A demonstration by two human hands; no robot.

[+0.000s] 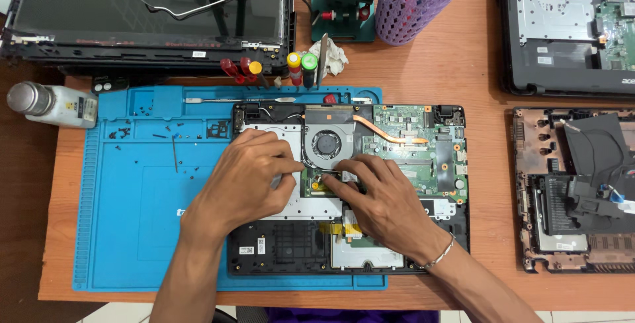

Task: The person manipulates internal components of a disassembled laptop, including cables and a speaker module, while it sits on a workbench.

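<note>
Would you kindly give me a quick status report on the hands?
Both hands, left and right, on opened laptop. Fingertips meet just below cooling fan. Grip state unclear. Loose screws on blue mat.

Opened laptop base (350,191) lies on the mat's (132,217) right half, at the desk's (476,72) front edge. Both hands — left hand (248,177), right hand (380,194) — rest on it below the fan (325,143). Screwdrivers (271,68) behind; bottle (49,103) at the left edge.
</note>
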